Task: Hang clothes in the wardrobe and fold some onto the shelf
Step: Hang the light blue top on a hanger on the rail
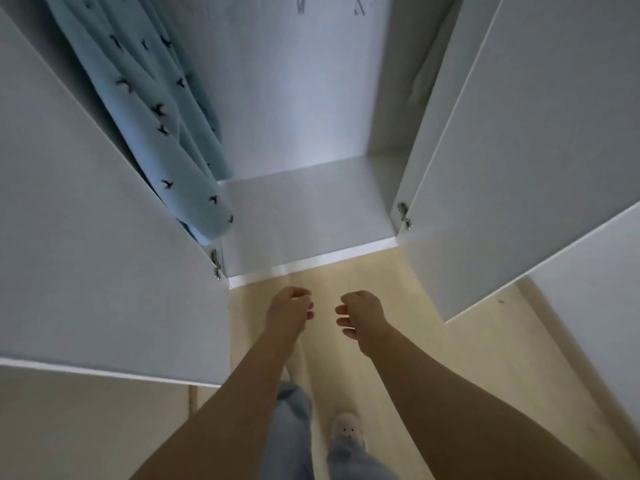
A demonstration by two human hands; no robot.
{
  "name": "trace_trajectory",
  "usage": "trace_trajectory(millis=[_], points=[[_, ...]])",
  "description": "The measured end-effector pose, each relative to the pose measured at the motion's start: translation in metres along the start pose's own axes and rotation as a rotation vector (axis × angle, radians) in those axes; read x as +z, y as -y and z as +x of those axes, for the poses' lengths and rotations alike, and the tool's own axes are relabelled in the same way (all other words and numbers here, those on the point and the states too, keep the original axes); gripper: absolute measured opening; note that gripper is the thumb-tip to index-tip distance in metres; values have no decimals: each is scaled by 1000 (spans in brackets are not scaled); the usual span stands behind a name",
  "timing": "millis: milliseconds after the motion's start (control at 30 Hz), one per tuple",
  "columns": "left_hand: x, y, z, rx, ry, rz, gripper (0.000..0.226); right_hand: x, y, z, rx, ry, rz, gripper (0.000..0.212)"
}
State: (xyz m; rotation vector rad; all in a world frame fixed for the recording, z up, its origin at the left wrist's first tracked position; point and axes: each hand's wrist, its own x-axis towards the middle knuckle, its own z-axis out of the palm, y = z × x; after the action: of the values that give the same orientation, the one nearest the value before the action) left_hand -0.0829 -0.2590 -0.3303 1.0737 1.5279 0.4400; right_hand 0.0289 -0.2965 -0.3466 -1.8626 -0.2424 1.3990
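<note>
I see my left hand [289, 308] and right hand [362, 313] side by side above the floor [391, 271], just before the front edge of the open wardrobe [304, 216]. Both hands' fingers are loosely curled and hold nothing. A pale blue bird-print garment [149, 98] hangs at the wardrobe's left side.

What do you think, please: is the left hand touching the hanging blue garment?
Apart. The head view shows bare floor between the left hand and the blue garment.
</note>
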Motion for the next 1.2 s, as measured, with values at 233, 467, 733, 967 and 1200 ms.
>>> trace_trajectory(millis=[233,467,733,967,1200], points=[[34,86,-68,-126,152,100,12,-50,-115,-57,146,-96,47,15],[33,165,-116,-86,363,361,21,-45,-221,-122,222,-245,253,19],[34,242,-224,-39,612,605,15,-59,-351,-239,349,-457,445,9],[80,316,-336,91,785,831,18,-83,-460,-346,398,-606,768,9],[112,426,-484,103,958,1027,19,-132,-584,-462,347,-748,1102,13]])
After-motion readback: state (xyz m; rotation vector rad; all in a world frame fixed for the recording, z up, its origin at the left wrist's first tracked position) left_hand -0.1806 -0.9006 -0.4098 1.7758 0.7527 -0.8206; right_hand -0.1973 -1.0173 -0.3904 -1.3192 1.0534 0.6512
